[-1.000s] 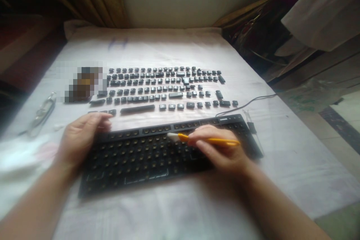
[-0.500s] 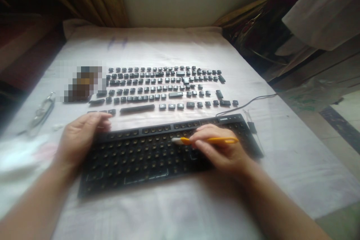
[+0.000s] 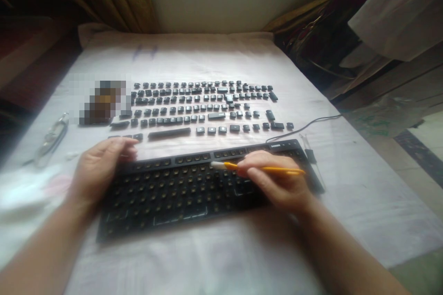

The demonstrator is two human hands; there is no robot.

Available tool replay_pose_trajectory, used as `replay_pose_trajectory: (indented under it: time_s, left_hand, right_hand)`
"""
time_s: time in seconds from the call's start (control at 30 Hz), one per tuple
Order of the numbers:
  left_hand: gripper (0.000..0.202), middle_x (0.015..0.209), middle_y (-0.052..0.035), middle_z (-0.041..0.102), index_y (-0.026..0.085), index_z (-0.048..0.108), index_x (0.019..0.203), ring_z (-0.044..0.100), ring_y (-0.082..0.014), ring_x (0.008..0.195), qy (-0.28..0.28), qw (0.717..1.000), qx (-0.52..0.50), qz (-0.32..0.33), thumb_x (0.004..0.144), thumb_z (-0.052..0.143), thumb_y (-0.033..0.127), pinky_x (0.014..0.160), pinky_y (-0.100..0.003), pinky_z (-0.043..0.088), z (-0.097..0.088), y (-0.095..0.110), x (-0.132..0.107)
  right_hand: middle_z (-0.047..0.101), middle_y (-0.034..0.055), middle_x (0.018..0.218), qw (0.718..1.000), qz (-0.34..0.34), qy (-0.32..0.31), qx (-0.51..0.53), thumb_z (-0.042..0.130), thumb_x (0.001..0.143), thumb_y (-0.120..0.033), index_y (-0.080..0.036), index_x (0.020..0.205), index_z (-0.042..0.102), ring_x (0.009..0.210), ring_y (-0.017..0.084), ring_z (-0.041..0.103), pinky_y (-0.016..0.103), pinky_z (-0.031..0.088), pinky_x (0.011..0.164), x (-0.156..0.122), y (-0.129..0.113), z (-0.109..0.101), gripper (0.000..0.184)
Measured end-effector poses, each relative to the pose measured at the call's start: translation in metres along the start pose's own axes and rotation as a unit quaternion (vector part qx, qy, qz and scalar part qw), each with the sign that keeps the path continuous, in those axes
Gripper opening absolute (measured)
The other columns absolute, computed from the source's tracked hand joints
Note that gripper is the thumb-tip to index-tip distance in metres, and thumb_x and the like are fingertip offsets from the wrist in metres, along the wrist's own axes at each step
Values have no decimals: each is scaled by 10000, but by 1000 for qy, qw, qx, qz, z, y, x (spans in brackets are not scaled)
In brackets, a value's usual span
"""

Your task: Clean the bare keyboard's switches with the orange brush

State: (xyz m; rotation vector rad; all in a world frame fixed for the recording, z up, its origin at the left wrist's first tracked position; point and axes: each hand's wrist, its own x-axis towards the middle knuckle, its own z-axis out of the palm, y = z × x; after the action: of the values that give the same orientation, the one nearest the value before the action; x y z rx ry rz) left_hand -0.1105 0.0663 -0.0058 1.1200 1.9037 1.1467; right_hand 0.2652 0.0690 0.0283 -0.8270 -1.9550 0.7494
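A black keyboard [image 3: 166,203] lies slightly askew on the cloth, its keycaps off and its switches and frame bare. At its back left corner, my left hand [image 3: 102,166] grips the edge with curled fingers; the fingertips are partly hidden. My right hand [image 3: 277,175] pinches a small brush [image 3: 230,166] with a yellow handle and whitish bristles. The handle points right and the bristle tip is over the upper middle rows of switches, where I cannot tell if it touches. Behind the keyboard, loose black keycaps [image 3: 188,99] stand in rows, with a long spacebar [image 3: 169,133] in front.
A wire keycap puller [image 3: 310,156] lies by the keyboard's right end. The keyboard's cable [image 3: 304,125] trails off right. At left are a blurred-out object [image 3: 100,103], a clear looped item [image 3: 51,138] and a whitish bundle [image 3: 31,198]. White cloth [image 3: 194,55] covers the table.
My right hand has shifted slightly right, and the brush's bristles have moved a little toward the keyboard's back edge. The left hand and keyboard stay practically in place.
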Motion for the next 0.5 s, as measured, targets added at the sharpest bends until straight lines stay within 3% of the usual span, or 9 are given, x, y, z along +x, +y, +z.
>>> replay_pose_trajectory:
  time_s: [0.17, 0.5]
  left_hand:
    - [520, 797, -10, 723, 221, 763, 961, 663, -158, 729, 5, 1000, 1, 3, 764, 691, 696, 721, -270, 536, 1, 3, -1]
    - [520, 801, -9, 726, 220, 762, 973, 665, -165, 736, 6, 1000, 13, 2, 772, 684, 693, 715, -275, 529, 1, 4, -2]
  right_hand:
    - [805, 38, 767, 999, -13, -8, -33, 632, 903, -110, -210, 891, 753, 697, 183, 761, 317, 621, 722, -1, 1, 2, 157]
    - [820, 48, 829, 998, -26, -39, -46, 632, 913, -98, -197, 922, 740, 743, 176, 776, 283, 614, 741, 0, 0, 5, 146]
